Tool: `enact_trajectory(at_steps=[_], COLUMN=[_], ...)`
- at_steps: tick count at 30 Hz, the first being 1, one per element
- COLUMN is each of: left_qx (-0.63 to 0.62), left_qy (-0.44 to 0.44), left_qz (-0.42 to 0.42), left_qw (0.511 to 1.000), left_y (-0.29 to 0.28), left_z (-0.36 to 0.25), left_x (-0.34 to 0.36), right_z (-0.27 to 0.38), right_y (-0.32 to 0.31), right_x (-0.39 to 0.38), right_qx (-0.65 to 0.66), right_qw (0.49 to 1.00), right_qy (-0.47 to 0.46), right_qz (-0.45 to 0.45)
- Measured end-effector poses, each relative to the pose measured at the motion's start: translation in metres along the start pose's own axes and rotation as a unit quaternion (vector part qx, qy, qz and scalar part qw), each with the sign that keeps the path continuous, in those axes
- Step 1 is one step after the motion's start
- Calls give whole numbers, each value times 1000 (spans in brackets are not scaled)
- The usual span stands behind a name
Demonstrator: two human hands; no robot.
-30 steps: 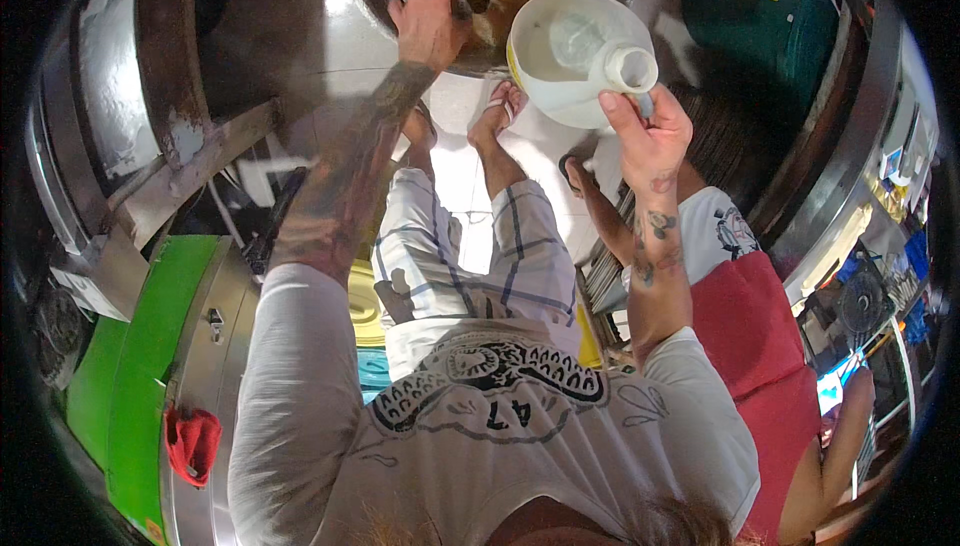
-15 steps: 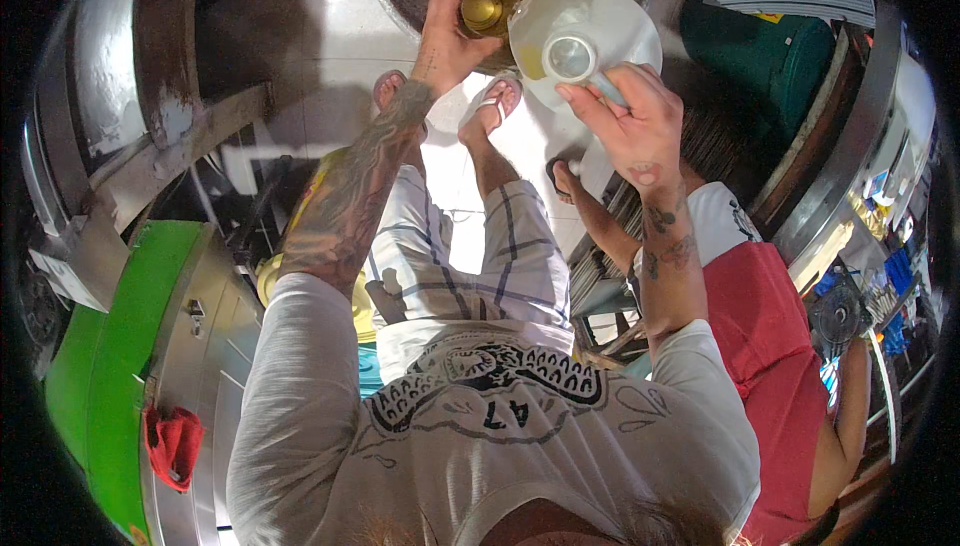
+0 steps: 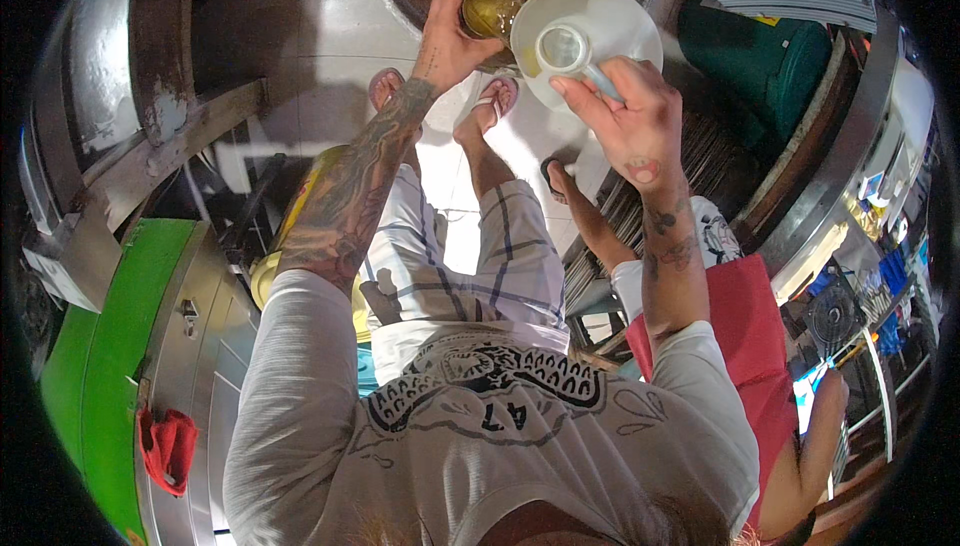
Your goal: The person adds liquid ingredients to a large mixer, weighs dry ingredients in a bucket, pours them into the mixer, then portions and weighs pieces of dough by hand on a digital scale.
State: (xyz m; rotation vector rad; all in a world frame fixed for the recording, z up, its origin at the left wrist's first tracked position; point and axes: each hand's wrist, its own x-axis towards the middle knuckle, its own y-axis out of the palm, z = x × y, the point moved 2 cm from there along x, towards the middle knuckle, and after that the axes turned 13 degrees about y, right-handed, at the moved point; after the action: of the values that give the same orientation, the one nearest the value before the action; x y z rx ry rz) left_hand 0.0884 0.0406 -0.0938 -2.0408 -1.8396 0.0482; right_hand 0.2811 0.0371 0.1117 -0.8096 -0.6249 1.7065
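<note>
My left hand (image 3: 452,41) is wrapped round a golden-brown, see-through cup (image 3: 490,10), whose mouth shows a shiny inside. My right hand (image 3: 625,111) grips the grey-blue handle (image 3: 602,83) of a small, pale round cup-like piece (image 3: 562,49). This piece lies in front of a wide white bowl shape (image 3: 615,31); I cannot tell if the two are one vessel. A yellowish patch shows on the white surface by the ring. The golden cup and the white rim are side by side. Beyond them is a large round basin (image 3: 400,1) with brown liquid.
A person in a red garment (image 3: 715,311) is close on my right, a foot (image 3: 556,178) near mine. A dark green bin (image 3: 755,61) stands at the far right. At left are a green-topped metal cabinet (image 3: 105,356) with a red cloth (image 3: 168,451) and a wooden-edged bench (image 3: 185,146).
The golden cup has tilted in my left hand and shows a different inside. The pale ring has shifted slightly up and left. The person at right has moved a little.
</note>
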Motion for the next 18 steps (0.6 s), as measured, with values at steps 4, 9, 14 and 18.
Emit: enact_trajectory(at_steps=[4,9,14,18], left_qx=[-4,-5,-13,-15], left_qy=[-5,-4,1,10], left_qz=[-2,-10,-19,-23], left_qw=[1000,1000,1000,1000], left_y=[2,5,6,7], left_z=[2,2,5,5], left_x=[-3,-3,-2,0], right_z=[-1,0,2,3], right_y=[1,0,-2,-2], right_x=[0,1,3,4], right_qx=[6,-7,-19,-24], right_qw=[1000,1000,999,999], right_qy=[4,6,22,22], right_qz=[7,14,30,29])
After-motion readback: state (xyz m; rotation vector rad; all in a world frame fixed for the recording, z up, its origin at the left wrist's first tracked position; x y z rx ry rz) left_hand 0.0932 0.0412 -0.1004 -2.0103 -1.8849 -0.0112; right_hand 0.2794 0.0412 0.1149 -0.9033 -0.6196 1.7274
